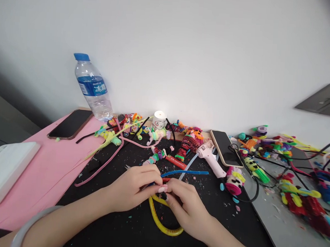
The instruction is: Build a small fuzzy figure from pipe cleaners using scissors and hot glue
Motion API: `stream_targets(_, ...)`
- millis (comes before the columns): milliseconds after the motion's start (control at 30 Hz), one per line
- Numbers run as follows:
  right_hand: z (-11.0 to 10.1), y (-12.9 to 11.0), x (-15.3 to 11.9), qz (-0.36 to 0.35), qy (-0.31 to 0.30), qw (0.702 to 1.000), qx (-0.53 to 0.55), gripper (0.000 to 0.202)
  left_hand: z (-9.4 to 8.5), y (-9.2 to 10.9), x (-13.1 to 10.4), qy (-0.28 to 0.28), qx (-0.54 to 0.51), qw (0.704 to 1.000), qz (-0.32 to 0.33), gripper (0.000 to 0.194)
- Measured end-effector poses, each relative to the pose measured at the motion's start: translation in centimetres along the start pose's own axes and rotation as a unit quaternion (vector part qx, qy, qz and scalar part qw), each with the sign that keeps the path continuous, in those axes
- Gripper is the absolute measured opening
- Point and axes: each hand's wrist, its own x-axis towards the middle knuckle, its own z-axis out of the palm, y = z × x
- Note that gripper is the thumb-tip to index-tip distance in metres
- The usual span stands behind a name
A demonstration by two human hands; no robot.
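Note:
My left hand (140,185) and my right hand (189,207) meet over the black work surface, fingertips pinched together. Between them is a small dark piece (164,195), mostly covered by the fingers, so its kind cannot be made out. Below the fingers a thick, glossy yellow loop (165,228) curves down onto the surface; its upper part is hidden. Just beyond the hands lies a blue pipe cleaner (186,172), with a bit of red beside it. A pointed metal tip (127,167) pokes out past my left hand.
A pink glue gun (211,160) and a phone (225,147) lie ahead to the right. Several fuzzy pipe-cleaner figures (190,142) line the wall, with cords among those at right. At left are a water bottle (93,87), another phone (70,124) and a white box (8,173).

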Motion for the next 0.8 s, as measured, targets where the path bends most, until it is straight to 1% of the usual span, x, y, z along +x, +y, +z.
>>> stream_targets(67, -0.1, 0.1, 0.0, 0.010, 0.023, 1.000, -0.011, 0.013, 0.0, 0.1, 0.1, 0.028, -0.010, 0.999, -0.023, 0.015)
stream_targets(100, -0.2, 0.2, 0.0, 0.019, 0.048, 0.998, -0.020, 0.013, -0.1, 0.2, 0.2, 0.040, -0.015, 0.998, -0.035, 0.016)
stream_targets(200, -0.7, 0.5, -0.1, 0.048, 0.144, 0.987, -0.055, 0.018, -0.3, 0.3, 0.4, 0.060, -0.039, 0.995, -0.065, 0.020)
stream_targets(300, -2.0, 1.1, 0.2, 0.067, 0.226, 0.967, -0.102, 0.016, -0.4, 0.3, 0.5, 0.067, -0.075, 0.991, -0.090, 0.022)
stream_targets(367, -3.0, 1.8, 0.5, 0.088, 0.287, 0.932, -0.203, 0.009, -0.3, 0.1, 0.5, 0.060, -0.118, 0.985, -0.114, 0.022)
stream_targets(433, -4.1, 2.7, 0.8, 0.131, 0.318, 0.884, -0.316, 0.029, -0.2, -0.1, 0.5, 0.055, -0.179, 0.971, -0.146, 0.023)
stream_targets(500, -4.9, 3.7, 0.9, 0.212, 0.305, 0.827, -0.421, 0.041, -0.1, -0.3, 0.5, 0.060, -0.233, 0.954, -0.179, 0.023)
stream_targets(533, -5.2, 4.2, 0.9, 0.251, 0.286, 0.807, -0.451, 0.045, -0.1, -0.5, 0.4, 0.066, -0.252, 0.946, -0.192, 0.023)
stream_targets(567, -5.4, 4.8, 0.9, 0.280, 0.270, 0.794, -0.468, 0.046, 0.0, -0.6, 0.4, 0.071, -0.266, 0.940, -0.204, 0.023)
stream_targets(633, -5.9, 5.7, 0.7, 0.302, 0.243, 0.789, -0.476, 0.050, 0.0, -0.8, 0.4, 0.077, -0.288, 0.929, -0.219, 0.022)
stream_targets(700, -6.2, 6.3, 0.5, 0.319, 0.224, 0.796, -0.464, 0.052, 0.0, -1.0, 0.4, 0.080, -0.315, 0.918, -0.228, 0.022)
stream_targets(800, -6.7, 6.6, 0.5, 0.354, 0.193, 0.801, -0.442, 0.051, 0.1, -1.1, 0.4, 0.084, -0.343, 0.904, -0.242, 0.022)
